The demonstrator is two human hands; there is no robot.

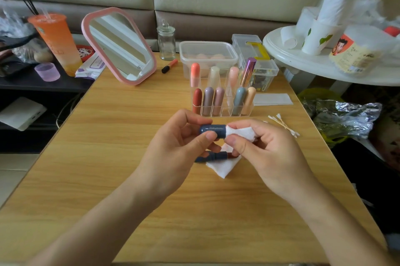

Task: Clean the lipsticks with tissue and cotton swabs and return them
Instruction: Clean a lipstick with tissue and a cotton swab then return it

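My left hand (179,142) pinches a dark blue lipstick cap (211,130) above the table's middle. My right hand (266,149) presses a piece of white tissue (242,132) into the cap's open end. Below the hands, the dark blue lipstick body (213,156) lies on its side across a second white tissue (225,166), partly hidden by my fingers. Behind them stands a clear organizer (223,112) holding several lipsticks in pastel colours. Several cotton swabs (283,125) lie to the right on the table.
A pink mirror (119,46) stands at the back left, with a glass jar (166,43), a clear box of sponges (207,56) and small plastic boxes (264,73) behind the organizer. A folded tissue (272,99) lies at the right. An orange drink cup (57,43) and a white round table (324,62) flank the wooden table (129,179).
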